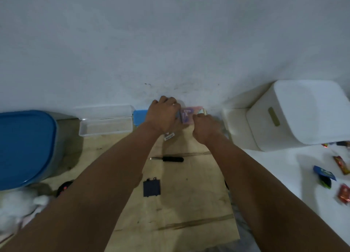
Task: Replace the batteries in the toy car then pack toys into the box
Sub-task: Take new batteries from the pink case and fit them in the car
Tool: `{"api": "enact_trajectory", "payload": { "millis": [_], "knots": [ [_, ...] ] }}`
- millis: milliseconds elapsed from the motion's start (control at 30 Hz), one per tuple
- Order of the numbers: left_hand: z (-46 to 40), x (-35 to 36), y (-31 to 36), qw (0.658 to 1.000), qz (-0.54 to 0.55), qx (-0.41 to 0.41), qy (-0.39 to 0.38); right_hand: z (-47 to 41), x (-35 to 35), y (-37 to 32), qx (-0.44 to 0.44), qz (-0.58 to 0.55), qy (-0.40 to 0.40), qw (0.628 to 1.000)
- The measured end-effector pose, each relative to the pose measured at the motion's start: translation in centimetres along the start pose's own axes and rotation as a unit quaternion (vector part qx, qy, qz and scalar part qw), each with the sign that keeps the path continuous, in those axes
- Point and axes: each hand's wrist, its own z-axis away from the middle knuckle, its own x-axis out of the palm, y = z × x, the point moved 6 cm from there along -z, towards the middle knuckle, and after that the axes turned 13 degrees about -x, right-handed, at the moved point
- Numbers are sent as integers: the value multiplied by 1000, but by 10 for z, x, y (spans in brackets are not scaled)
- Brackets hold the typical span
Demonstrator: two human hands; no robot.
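— Listing item one: what do the hands hold?
— Left hand [164, 114] and right hand [205, 127] both grasp a blurred pink-purple toy [187, 115] at the wall's foot.
— Near the toy?
— Black screwdriver [167, 159] just below it; dark battery cover [151, 187] lower still; clear open box [106, 125] left; white bin [295, 115] right.

Screwdriver [167, 159] lies behind the battery cover [151, 187] — open case [106, 125] far left.
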Motion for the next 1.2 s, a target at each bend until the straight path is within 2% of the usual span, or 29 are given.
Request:
{"api": "enact_trajectory", "payload": {
  "millis": [133, 233, 367, 500, 733, 967, 1067, 1200],
  "knots": [
    [35, -33, -45, 993, 81, -85, 6, 12, -12, -22, 1, -51, 64, 997],
    [76, -31, -86, 974, 142, -175, 3, 16, -3, -43, -16, -103, 67, 992],
    [132, 2, -132, 933, 173, -311, -54, 12, 11, -73, -69, -95, 53, 992],
    [178, 40, -153, 904, 152, -379, -131, 5, 31, -92, -110, -54, 20, 992],
    [205, 73, -153, 866, 220, -406, -192, 1, 49, -100, -113, 12, 30, 993],
    [206, 74, -148, 868, 254, -397, -152, 6, 51, -102, -142, 84, 51, 985],
    [209, 72, -148, 866, 277, -392, -137, 11, 48, -102, -143, 47, 95, 984],
    [217, 50, -151, 863, 337, -364, -96, 34, 14, -109, -109, -72, 197, 972]
  ]
}}
